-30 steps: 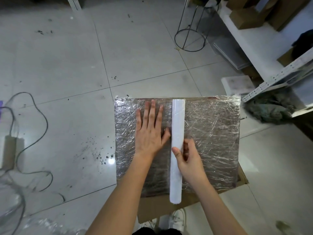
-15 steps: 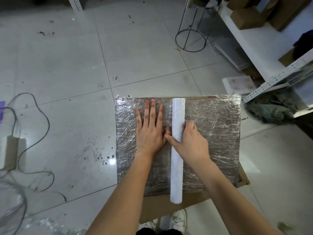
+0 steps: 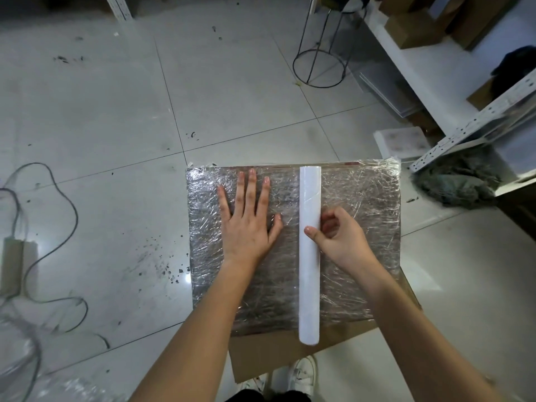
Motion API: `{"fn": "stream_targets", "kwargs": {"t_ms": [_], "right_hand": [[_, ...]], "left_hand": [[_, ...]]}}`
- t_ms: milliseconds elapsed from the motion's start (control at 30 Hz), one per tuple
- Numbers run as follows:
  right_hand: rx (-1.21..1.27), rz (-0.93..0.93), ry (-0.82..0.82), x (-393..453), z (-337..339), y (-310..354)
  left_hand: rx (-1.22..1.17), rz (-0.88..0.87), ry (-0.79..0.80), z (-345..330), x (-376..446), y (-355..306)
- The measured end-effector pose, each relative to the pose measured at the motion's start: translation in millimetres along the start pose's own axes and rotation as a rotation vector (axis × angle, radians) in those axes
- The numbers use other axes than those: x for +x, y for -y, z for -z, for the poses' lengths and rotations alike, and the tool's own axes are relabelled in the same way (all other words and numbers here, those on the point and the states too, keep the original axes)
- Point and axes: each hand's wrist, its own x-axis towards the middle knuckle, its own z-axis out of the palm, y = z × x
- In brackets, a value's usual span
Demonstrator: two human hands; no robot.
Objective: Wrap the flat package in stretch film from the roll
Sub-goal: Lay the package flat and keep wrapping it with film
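The flat package (image 3: 293, 248), already covered in crinkled film, lies on a sheet of cardboard (image 3: 275, 353) on the tiled floor (image 3: 116, 111). The left hand (image 3: 248, 224) lies flat on the film with fingers straight and spread, holding nothing. The white roll (image 3: 309, 250) lies lengthwise across the package, just right of that hand, its near end sticking out over the cardboard. The right hand (image 3: 338, 237) grasps the roll near its middle, thumb on top and fingers curled against its right side.
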Motion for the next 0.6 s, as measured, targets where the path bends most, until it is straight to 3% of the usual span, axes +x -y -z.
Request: {"fn": "stream_targets", "kwargs": {"t_ms": [167, 333, 600], "right_hand": [[0.082, -0.002, 0.023, 0.9, -4.2, -2.5], [0.091, 0.020, 0.048, -5.0, -1.1, -3.1], [0.115, 0.052, 0.044, -7.4, -1.9, -5.2]], "left_hand": [[0.021, 0.044, -0.002, 7.1, 3.7, -7.0], [-0.049, -0.253, -0.083, 8.8, 11.5, -28.3], [-0.027, -0.207, 0.006, 2.4, 13.3, -34.0]]}}
